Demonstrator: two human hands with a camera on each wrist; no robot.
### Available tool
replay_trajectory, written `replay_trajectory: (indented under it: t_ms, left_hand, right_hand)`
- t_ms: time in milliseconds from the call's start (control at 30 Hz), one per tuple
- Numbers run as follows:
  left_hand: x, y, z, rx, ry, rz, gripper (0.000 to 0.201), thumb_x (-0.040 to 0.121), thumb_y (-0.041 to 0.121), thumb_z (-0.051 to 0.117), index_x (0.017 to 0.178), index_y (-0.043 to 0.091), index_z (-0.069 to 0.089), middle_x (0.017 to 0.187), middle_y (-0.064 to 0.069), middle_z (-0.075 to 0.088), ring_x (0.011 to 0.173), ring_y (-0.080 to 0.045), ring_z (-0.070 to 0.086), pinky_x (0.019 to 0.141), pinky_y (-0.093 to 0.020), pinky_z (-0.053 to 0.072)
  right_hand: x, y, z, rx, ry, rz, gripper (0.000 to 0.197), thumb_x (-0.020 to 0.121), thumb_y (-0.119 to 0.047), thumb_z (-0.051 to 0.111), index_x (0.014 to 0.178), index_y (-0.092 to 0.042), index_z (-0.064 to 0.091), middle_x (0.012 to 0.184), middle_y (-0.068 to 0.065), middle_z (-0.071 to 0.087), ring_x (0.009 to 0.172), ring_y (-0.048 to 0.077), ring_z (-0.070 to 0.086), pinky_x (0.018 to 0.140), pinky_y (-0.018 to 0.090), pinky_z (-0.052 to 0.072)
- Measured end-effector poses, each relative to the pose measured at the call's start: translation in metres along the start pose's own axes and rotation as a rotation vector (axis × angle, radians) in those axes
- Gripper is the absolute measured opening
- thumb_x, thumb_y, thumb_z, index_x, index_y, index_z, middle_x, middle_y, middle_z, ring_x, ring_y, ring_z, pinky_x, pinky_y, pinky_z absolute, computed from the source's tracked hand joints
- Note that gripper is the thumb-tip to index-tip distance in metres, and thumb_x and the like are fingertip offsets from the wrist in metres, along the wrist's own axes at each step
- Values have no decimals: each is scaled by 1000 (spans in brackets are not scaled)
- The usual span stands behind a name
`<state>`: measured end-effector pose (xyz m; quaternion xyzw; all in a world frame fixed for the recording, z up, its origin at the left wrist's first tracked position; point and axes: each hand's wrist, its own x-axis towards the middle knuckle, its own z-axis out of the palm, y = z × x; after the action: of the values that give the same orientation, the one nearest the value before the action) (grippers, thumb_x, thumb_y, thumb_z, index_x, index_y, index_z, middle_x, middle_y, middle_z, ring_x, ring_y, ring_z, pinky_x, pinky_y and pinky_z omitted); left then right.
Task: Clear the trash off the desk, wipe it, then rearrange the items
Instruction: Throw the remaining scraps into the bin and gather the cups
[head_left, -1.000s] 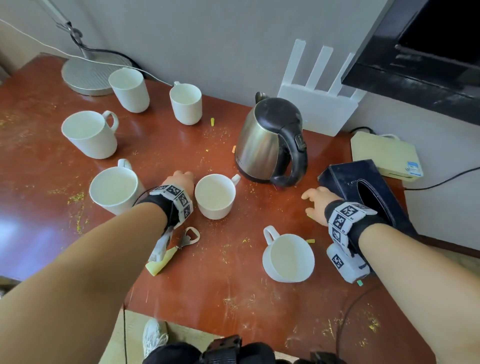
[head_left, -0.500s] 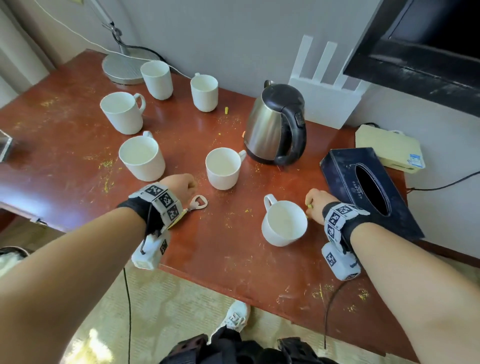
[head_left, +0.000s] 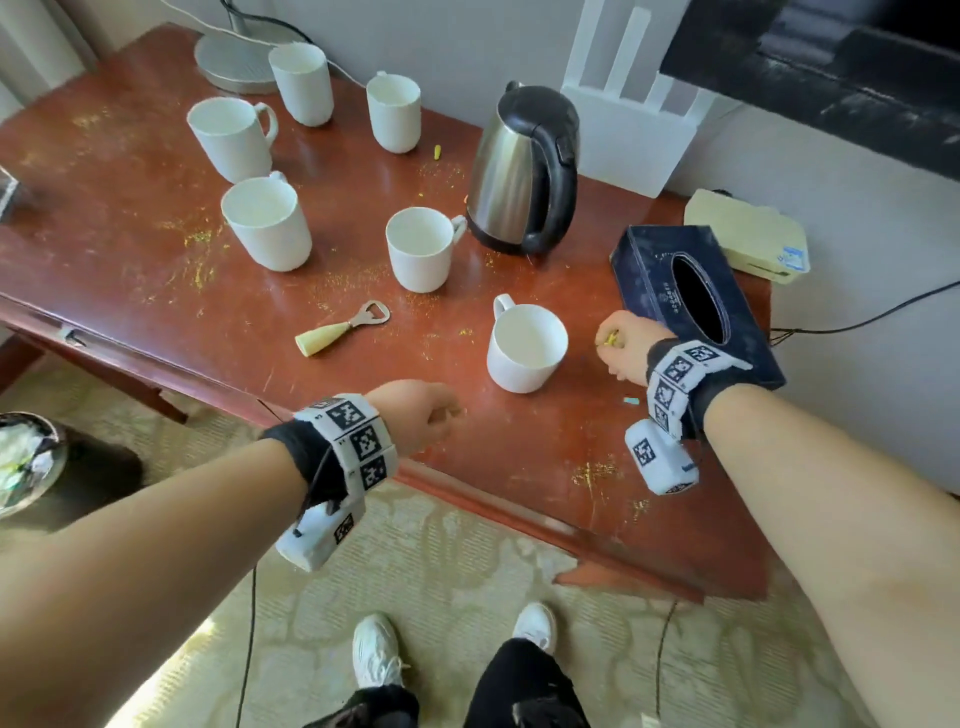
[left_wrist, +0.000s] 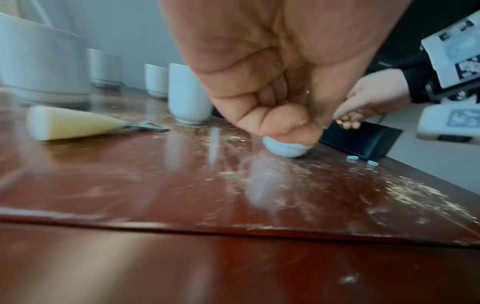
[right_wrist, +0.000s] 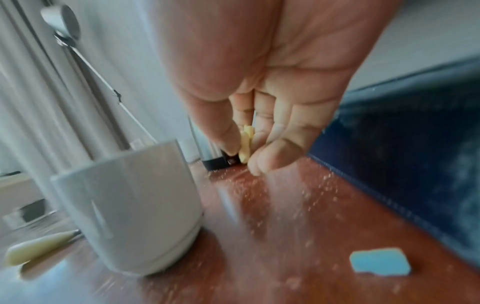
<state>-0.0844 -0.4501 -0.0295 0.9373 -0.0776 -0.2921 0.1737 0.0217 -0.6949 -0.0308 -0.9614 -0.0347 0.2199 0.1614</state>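
Yellow scraps (right_wrist: 246, 144) sit pinched in your R hand (head_left: 621, 345), btwn nearest mug (head_left: 525, 347) & tissue box (head_left: 693, 299). L hand (head_left: 415, 415) is curled in a fist over desk (head_left: 156, 244) front edge; can't tell if it holds anything. Blue scrap (right_wrist: 380, 261) lies near R wrist.

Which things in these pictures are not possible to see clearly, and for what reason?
- Left hand: curled fingers hide the palm in the left wrist view; whether it holds anything cannot be told.
- Yellow scraps pinched by the right hand: motion blur hides their kind.
- Tissue box: its opening is black in the head view, contents unseen.
- Bin: cut by the left edge, head view.
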Motion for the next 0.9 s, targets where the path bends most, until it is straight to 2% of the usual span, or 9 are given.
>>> replay_trajectory:
  t_ms: [133,233,300,367,500,633,733,800,900]
  left_hand:
    - [31,64,21,-9,23,73,40,95,19,45,135,20,43,106,-1,61,98,-21,57,79,-23,39]
    - [63,114,35,34,22,68,44,95,13,43,138,16,35,112,-7,60,101,-27,58,87,-33,48]
    - [85,144,42,75,27,31,46,96,13,41,141,10,27,119,-12,58,105,-29,58,89,-36,47]
    - [105,167,47,58,31,-36,50,97,17,42,142,6,23,122,-14,57,110,-31,57,89,-38,46]
    - [131,186,55,43,-6,-153,50,95,14,47,140,8,25,121,-14,57,109,-32,57,88,-40,47]
    - [142,196,57,121,-1,-166,49,92,8,50,135,7,28,118,-13,56,106,-32,57,79,-38,46]
    - [146,203,55,221,-56,-179,49,90,6,53,133,9,31,119,-14,53,106,-33,57,74,-39,45]
    - [148,205,56,238,-72,-194,49,90,4,51,134,9,30,123,-15,51,110,-34,55,76,-39,45]
    - [145,200,58,121,-35,-239,34,96,13,42,128,5,38,122,-14,55,110,-32,56,89,-39,45]
  right_hand:
    - [-6,23,-28,-57,-45,-151,6,91,-18,45,94,-23,48,79,0,57,82,27,64,80,38,54]
    - [-3,39,-42,-109,-71,-217,7,90,-17,45,93,-22,47,75,-6,48,75,22,54,71,30,46]
    - [-1,48,-48,-112,-84,-258,6,90,-16,45,91,-21,47,74,-7,46,74,20,50,70,28,39]
    - [2,56,-50,-101,-88,-304,6,90,-15,45,92,-21,47,74,-8,45,75,20,48,71,28,39]
    - [3,70,-52,-59,-90,-353,9,89,-13,44,92,-21,48,71,-8,44,67,16,45,69,27,37]
    - [5,84,-52,-37,-125,-356,9,90,-13,42,92,-20,48,70,-8,43,61,9,42,68,27,37]
    - [4,92,-52,-42,-144,-362,9,91,-14,42,93,-21,47,71,-8,43,62,9,42,63,25,37]
    - [2,95,-52,-23,-138,-359,9,91,-14,42,93,-20,47,70,-8,42,62,10,42,59,23,36]
    - [1,98,-51,49,-116,-345,10,91,-13,41,94,-19,49,70,-7,41,64,12,42,65,27,39]
